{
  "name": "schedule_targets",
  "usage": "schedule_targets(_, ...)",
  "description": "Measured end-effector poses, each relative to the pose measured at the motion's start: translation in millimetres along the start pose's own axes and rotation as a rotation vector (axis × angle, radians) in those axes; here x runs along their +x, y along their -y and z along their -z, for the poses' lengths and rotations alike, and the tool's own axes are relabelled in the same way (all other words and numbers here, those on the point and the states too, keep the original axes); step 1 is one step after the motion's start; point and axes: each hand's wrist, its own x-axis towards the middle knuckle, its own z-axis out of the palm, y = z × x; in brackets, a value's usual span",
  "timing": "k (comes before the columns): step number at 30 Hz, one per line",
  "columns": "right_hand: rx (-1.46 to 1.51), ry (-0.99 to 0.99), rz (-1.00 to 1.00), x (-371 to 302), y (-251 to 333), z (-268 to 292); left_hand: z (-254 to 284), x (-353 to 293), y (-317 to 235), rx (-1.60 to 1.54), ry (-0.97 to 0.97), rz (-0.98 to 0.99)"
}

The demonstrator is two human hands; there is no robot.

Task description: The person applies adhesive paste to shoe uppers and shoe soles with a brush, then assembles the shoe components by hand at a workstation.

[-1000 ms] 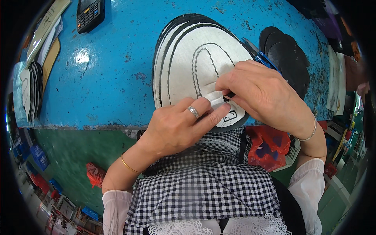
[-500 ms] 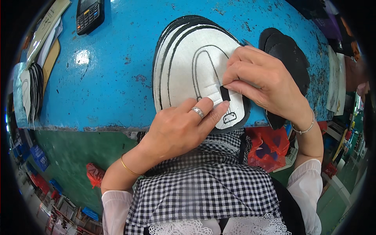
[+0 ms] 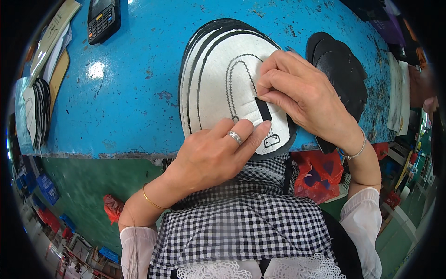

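Observation:
A stack of white insole-shaped pieces with black edges [image 3: 211,76] lies on the table before me. The top one bears a dark stitched loop and a small stitched mark near its near end. Along its right side runs a narrow black strip [image 3: 263,109]. My right hand [image 3: 304,90] pinches the strip's far end between thumb and curled fingers. My left hand [image 3: 209,151] rests on the near part of the top piece, fingers laid over it and apart from the thumb. Its thumb tip touches the strip's near end.
The blue table [image 3: 134,93] is worn. Black sole-shaped pieces [image 3: 339,69] are stacked at the right. A dark keypad handset [image 3: 103,21] lies far left, near upright insole pieces [image 3: 39,111] and papers. Below the edge hang red plastic bags [image 3: 318,176].
My right hand has moved slightly away from me and to the left along the top piece, and more of the black strip now shows. The left hand has barely moved.

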Motion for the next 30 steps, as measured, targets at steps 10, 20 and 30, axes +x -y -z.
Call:
schedule_targets(10, -0.02, 0.006, -0.046, 1, 1, -1, -5, 2, 3, -0.024, -0.061, -0.01)
schedule_targets(20, 0.059, -0.135, -0.127, -18, 8, 0, 10, 5, 7, 0.093, 0.125, -0.008)
schedule_targets(30, -0.344, -0.102, 0.002, -62, 44, -29, 14, 10, 11, -0.226, 0.184, 0.257)
